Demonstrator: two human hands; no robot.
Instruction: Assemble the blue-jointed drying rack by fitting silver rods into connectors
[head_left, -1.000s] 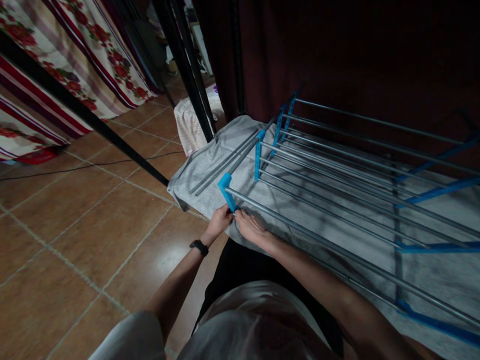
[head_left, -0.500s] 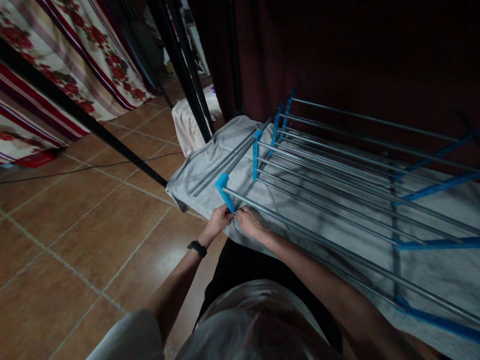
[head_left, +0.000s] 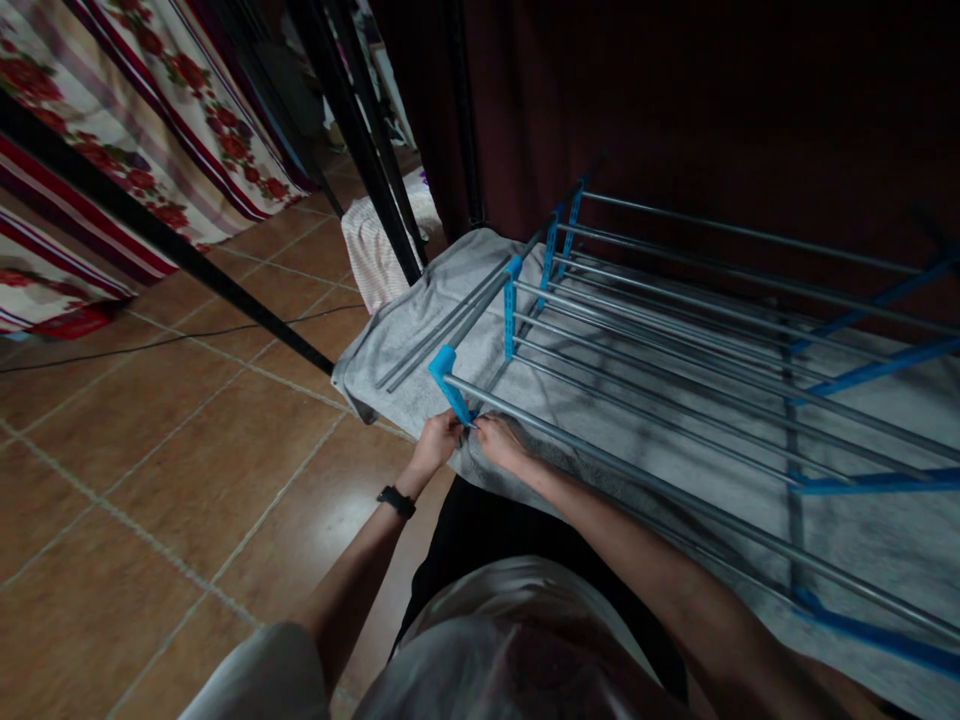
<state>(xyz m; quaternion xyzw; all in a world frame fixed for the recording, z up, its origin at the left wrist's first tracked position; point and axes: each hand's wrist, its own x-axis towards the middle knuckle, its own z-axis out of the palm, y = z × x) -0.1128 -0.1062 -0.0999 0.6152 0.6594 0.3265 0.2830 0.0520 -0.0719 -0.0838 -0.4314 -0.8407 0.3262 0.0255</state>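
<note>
A drying rack (head_left: 637,450) of grey metal rods and blue plastic brackets stands on a grey blanket. My left hand (head_left: 439,442) is closed at the lower end of the near-left blue bracket (head_left: 450,388), its fingertips pressed against it. Right beside it, my right hand (head_left: 496,440) pinches the end of a thin lower metal rod (head_left: 709,552), which meets the bracket there. The fingers partly hide this joint, and my right forearm covers part of the rod.
The grey blanket (head_left: 420,330) covers the surface under the rack. Loose-looking rods (head_left: 435,340) stick out at its left. Black frame poles (head_left: 225,275) stand at the left over a tiled floor (head_left: 150,440) with a cable (head_left: 187,332). A dark curtain (head_left: 675,110) hangs behind.
Both hands stay at the bracket's lower end with hardly any movement. The view has shifted very slightly; the rack looks much the same.
</note>
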